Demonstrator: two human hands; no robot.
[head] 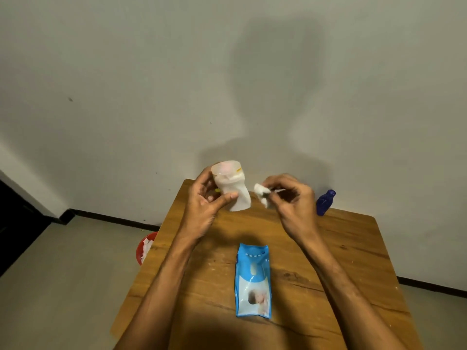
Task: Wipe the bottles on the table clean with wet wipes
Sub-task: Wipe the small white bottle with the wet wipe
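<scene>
"Wrapped round the white bottle (231,189), our left hand (204,203) holds it tilted in the air over the far end of the table (353,248), thumb across its front. Our right hand (293,205) pinches a balled-up wet wipe (262,197) just beside it; whether they touch we cannot tell."

"What could go wrong for us?"

"Probably a slip — smooth side, light hold, and we are about to press the wipe on. The wad is small too, so we may smear rather than clean."

"And around us?"

"The blue bottle (326,202) stands at the far right edge, where our right wrist could knock it off. The wipes pack (253,279) lies flat between our forearms — nothing blocks either. A red bin (139,253) sits on the floor to the left, used wipes (147,245) inside"
</scene>
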